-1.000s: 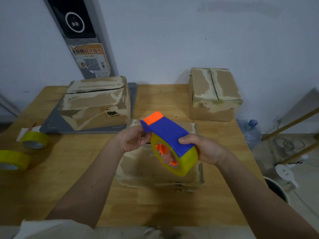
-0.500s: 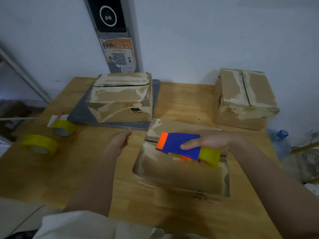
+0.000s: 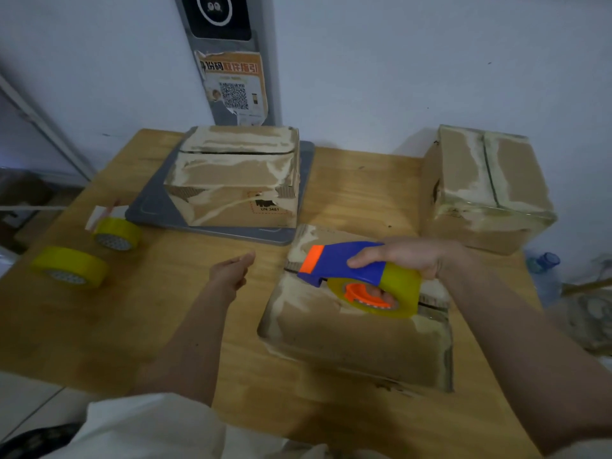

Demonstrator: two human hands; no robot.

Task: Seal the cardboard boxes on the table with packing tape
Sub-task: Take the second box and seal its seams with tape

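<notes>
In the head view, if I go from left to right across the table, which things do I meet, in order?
Flat tape roll → second tape roll → left hand → tape dispenser in the right hand → right box.

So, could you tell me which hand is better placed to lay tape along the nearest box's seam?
Right. The right hand already grips the tape dispenser just above the nearest cardboard box; the left hand holds nothing, off to the box's side.

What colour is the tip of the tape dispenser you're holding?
Orange, on a blue tape dispenser body gripped by the right hand; it shows clearly in the head view.
</notes>
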